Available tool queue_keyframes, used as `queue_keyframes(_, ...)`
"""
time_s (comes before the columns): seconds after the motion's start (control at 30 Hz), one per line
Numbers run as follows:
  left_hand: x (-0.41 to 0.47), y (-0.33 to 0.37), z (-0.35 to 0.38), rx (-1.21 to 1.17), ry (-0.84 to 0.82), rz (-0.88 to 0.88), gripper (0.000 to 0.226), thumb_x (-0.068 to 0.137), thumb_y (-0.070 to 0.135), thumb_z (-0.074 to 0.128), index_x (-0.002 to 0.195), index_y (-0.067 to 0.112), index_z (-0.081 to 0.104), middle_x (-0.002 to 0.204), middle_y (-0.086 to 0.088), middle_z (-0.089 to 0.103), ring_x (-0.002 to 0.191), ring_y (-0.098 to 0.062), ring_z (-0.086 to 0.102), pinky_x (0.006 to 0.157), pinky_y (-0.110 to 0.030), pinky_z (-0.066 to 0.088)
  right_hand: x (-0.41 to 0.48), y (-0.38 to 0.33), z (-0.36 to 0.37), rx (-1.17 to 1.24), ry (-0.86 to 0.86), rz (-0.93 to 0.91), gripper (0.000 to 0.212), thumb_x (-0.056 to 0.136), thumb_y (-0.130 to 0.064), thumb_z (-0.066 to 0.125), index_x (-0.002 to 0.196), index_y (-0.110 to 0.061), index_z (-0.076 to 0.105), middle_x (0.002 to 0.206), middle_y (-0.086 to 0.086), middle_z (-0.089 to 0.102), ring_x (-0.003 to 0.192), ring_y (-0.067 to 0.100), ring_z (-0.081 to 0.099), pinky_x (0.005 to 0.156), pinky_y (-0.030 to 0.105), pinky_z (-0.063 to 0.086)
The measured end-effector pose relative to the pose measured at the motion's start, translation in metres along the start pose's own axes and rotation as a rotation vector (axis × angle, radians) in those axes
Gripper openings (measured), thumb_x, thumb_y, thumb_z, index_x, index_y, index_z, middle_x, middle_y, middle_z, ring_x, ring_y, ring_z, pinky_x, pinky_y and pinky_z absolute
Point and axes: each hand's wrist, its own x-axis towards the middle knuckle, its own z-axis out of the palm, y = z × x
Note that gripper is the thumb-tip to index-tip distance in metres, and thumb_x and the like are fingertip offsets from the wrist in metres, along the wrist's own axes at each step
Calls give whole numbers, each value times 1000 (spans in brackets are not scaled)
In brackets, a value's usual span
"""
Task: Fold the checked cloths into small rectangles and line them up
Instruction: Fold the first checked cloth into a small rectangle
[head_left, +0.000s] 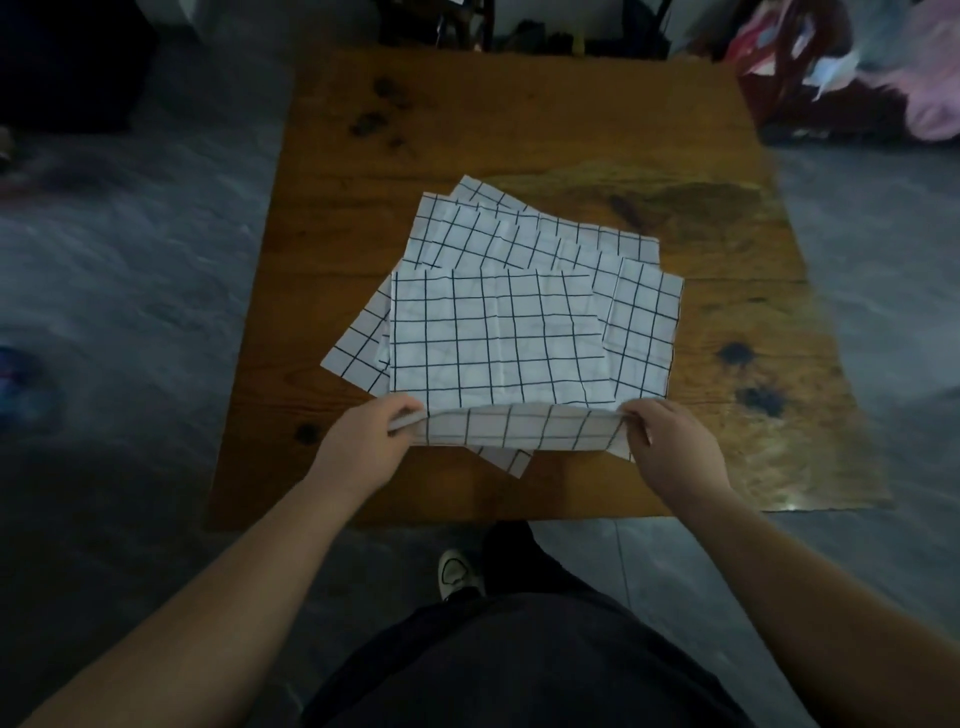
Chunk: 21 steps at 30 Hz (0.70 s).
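Note:
Several white cloths with a dark check lie fanned in a loose pile (540, 244) on the middle of a wooden table (363, 156). The top cloth (498, 338) lies flat and square to me. Its near edge is lifted and rolled up off the pile. My left hand (371, 436) pinches the near left corner of that cloth. My right hand (670, 441) pinches the near right corner. One corner of a lower cloth (511, 460) sticks out under the lifted edge.
The table's near edge (441, 514) runs just in front of my legs, and my shoe (460, 571) shows below it. Dark stains mark the tabletop at the back left and at the right. Coloured bags and fabric (883, 67) sit on the floor at the back right.

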Motion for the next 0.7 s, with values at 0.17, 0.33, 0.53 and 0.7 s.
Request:
queue_keyframes(0.17,57,23,-24,-71,137,-59,12,101,21,58,110,26,63,91,12,61,76,-4,57,61,-19,43,62,-8,-18,33,69,-16,22,103,-21,53,116,-15,69,107,0,71,99,23,63,73,31,44)
queue_keyframes(0.33,132,29,-36,-70,175,-166,10,101,23,58,108,20,66,87,6,63,71,-13,58,60,-28,47,136,-11,-17,19,20,-27,21,104,-25,49,111,-16,67,102,2,66,95,24,59,68,33,44)
queue_keyframes(0.53,205,17,-35,16,142,-291,5,101,27,57,102,24,61,87,4,62,69,-11,55,55,-25,37,219,-3,3,15,-66,-20,24,105,-28,47,110,-16,66,102,2,64,99,27,57,73,36,44)
queue_keyframes(0.7,238,5,-26,16,177,-373,26,100,25,58,126,22,58,103,1,66,75,-13,61,58,-28,43,266,1,19,28,-145,26,27,103,-30,51,125,-19,61,122,5,61,118,29,53,84,40,48)
